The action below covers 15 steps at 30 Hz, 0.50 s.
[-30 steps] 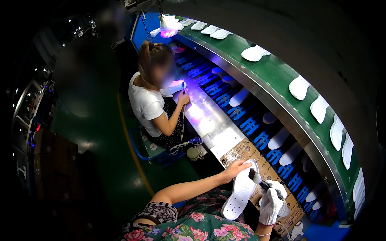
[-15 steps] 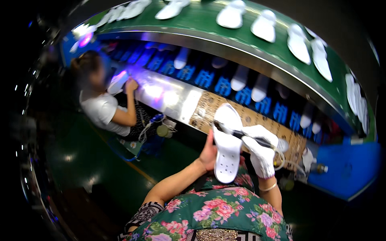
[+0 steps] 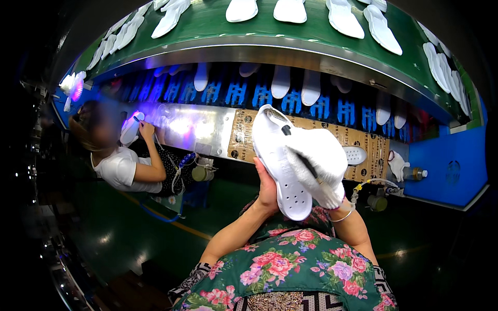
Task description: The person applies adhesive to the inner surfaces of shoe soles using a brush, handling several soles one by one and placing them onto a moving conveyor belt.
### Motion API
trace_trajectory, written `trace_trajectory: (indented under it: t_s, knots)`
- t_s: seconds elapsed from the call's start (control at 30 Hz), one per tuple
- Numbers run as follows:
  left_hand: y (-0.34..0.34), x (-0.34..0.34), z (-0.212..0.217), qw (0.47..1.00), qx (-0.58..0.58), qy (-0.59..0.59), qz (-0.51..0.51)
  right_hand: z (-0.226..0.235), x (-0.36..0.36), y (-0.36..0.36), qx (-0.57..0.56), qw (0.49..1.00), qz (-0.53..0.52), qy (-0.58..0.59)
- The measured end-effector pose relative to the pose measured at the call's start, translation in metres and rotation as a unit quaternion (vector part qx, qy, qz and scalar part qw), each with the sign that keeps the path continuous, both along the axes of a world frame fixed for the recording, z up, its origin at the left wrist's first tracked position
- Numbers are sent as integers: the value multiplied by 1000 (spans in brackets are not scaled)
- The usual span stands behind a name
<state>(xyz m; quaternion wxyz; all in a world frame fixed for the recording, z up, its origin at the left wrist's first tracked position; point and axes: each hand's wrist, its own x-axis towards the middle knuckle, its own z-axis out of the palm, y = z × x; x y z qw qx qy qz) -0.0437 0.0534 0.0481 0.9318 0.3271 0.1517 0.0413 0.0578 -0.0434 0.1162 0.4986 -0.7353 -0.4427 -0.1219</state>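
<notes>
My bare left hand (image 3: 267, 187) grips the left edge of a white shoe sole (image 3: 294, 193) with small round holes near its lower end. The sole slants, its upper end leaning left. My right hand (image 3: 329, 160), in a white knitted glove, is closed around a thin dark-handled brush (image 3: 303, 161). The brush's dark tip is at the upper part of the sole, close to a dark, shiny patch inside the rim. The glove covers part of the handle and the sole's right side.
Another white sole (image 3: 355, 154) lies on the cardboard-covered bench (image 3: 244, 132). White soles line the green conveyor (image 3: 290, 32) above, and others sit on a lower rack with blue supports (image 3: 264, 96). At right are a white glove (image 3: 397, 165) and a bottle (image 3: 416, 174). A co-worker (image 3: 122, 168) sits at left.
The view has turned, shifting the bench and co-worker left. The sole's upper end now leans left and sits higher. My gloved hand has moved up and over the sole's right side with the brush.
</notes>
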Motion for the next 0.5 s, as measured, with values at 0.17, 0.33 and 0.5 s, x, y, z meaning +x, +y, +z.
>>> trace_trajectory:
  t_s: [0.17, 0.33, 0.5]
  knots:
    - [7, -4, -8, 998, 19, 60, -30, -8, -24, -3, -22, 997, 55, 57]
    - [10, -10, -14, 993, -111, 0, 26, 3, -15, 4, 102, 980, 16, 168]
    - [21, -9, -9, 998, -21, 50, 42, -5, -19, 14, 46, 997, 31, 53]
